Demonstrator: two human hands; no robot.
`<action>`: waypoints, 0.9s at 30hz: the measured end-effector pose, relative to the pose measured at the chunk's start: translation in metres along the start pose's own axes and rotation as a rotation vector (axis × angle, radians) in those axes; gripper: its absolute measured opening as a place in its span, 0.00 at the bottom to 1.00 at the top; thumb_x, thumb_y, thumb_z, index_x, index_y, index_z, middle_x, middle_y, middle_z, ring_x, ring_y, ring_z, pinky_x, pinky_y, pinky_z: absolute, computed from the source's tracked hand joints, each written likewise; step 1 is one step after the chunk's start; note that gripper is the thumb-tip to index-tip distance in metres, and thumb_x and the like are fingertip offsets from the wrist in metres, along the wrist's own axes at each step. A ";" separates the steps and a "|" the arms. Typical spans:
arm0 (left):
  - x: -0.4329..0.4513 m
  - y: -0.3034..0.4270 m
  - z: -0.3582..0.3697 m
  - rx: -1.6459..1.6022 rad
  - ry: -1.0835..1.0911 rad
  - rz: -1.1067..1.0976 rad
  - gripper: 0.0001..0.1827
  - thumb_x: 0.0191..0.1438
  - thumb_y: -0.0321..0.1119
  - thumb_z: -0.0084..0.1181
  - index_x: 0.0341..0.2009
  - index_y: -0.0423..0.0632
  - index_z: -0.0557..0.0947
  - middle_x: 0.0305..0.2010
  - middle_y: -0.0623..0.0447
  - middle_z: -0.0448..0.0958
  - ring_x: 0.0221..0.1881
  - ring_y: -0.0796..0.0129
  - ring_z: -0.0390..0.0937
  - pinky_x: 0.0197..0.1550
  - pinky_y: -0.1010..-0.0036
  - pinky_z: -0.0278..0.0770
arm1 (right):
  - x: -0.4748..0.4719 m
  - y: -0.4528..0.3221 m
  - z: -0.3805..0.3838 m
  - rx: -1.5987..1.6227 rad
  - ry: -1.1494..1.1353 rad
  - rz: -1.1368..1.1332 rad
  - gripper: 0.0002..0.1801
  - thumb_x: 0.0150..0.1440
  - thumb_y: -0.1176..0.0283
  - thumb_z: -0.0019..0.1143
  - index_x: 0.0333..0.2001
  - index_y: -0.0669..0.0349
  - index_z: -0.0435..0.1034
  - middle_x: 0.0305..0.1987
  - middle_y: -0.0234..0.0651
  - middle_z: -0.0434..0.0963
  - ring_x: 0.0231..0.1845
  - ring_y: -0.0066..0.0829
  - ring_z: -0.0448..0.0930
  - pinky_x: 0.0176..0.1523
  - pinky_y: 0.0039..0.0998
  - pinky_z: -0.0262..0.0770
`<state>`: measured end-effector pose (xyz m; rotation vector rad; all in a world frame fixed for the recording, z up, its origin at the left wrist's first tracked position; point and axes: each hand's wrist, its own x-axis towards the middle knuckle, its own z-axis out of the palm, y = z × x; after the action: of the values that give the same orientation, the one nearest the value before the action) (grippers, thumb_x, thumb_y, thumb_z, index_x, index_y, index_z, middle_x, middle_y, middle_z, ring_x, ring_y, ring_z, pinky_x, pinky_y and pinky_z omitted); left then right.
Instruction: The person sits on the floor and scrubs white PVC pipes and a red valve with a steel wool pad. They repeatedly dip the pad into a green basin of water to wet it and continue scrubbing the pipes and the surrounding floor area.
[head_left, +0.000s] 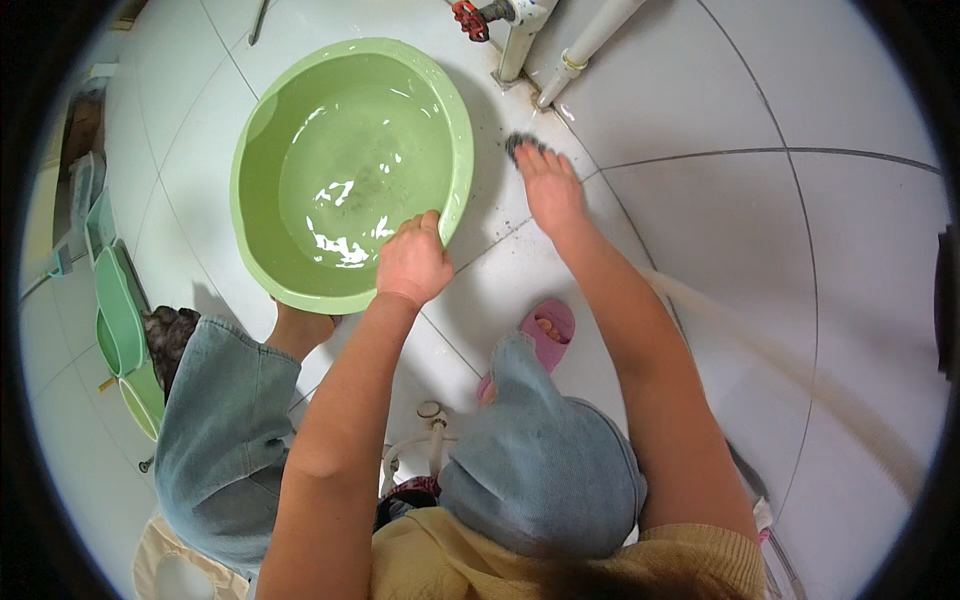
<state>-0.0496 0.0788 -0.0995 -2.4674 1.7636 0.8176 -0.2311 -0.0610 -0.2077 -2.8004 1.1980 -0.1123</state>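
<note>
My left hand (415, 259) grips the near right rim of a round light-green plastic basin (259, 195). Clear water (382, 161) fills part of the basin, with dark specks near its middle. To the right, my right hand (553, 191) lies nearly flat at the floor, fingers slightly apart. Its fingertips are over a dark clump (520, 141); whether this is dirt or a scrubbing pad I cannot tell. Dark grit (512, 225) is scattered on the white floor tiles between the basin and my right wrist.
Beyond my right hand, a white pipe (562, 75) meets the floor beside a red-handled valve (471, 20). A tiled wall (720, 225) rises at right. Green plastic tubs (120, 307) stand at left, near a dark furry thing (171, 337). My pink slipper (551, 330) is below.
</note>
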 end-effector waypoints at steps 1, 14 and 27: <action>0.003 0.001 0.000 -0.009 0.000 0.005 0.20 0.46 0.28 0.56 0.46 0.41 0.74 0.42 0.42 0.78 0.47 0.50 0.77 0.47 0.59 0.77 | 0.005 0.003 0.003 0.001 0.029 0.032 0.25 0.57 0.78 0.43 0.60 0.62 0.65 0.63 0.38 0.70 0.58 0.37 0.71 0.63 0.37 0.64; 0.004 -0.002 0.004 -0.012 0.007 0.013 0.20 0.46 0.28 0.56 0.46 0.41 0.74 0.43 0.41 0.78 0.46 0.51 0.77 0.46 0.59 0.78 | -0.018 0.020 0.013 0.063 0.028 0.175 0.22 0.60 0.77 0.40 0.59 0.66 0.64 0.63 0.43 0.67 0.59 0.45 0.70 0.65 0.43 0.64; 0.004 -0.011 0.007 -0.047 0.037 0.031 0.23 0.45 0.28 0.54 0.50 0.41 0.73 0.43 0.39 0.77 0.45 0.45 0.76 0.47 0.55 0.76 | 0.022 0.006 0.023 0.091 0.003 0.227 0.26 0.61 0.76 0.37 0.65 0.61 0.59 0.70 0.37 0.63 0.67 0.40 0.65 0.67 0.40 0.61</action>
<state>-0.0419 0.0816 -0.1103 -2.5063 1.8198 0.8308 -0.2179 -0.0802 -0.2301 -2.5674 1.4607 -0.1498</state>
